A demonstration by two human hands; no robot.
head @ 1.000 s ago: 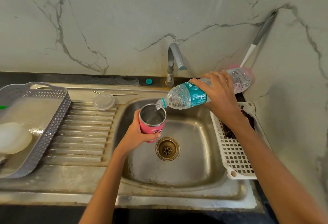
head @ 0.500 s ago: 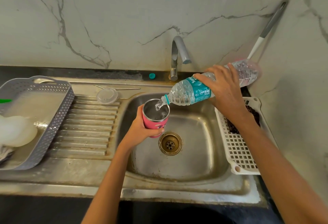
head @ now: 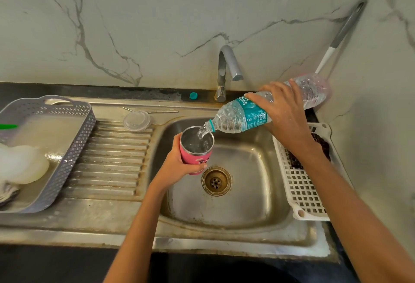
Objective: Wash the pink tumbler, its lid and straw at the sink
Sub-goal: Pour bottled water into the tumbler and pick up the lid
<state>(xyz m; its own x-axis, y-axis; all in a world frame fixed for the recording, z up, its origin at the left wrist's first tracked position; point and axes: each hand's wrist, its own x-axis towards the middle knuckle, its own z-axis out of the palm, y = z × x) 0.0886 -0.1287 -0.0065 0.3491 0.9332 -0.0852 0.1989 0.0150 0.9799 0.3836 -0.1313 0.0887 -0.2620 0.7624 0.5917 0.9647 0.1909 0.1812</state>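
While right hand [head: 285, 114] is gripping and tipping the water bottle [head: 238, 117] | fingers of left hand [head: 177, 166] are curling round pink tumbler [head: 195, 159] mid-wall | rigid, likely getting heavier, wet, slippery

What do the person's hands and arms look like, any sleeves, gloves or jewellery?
The left hand and right hand have no gloves, and no rings, watch or bracelet are in view. No sleeves show anywhere up to the frame's edge.
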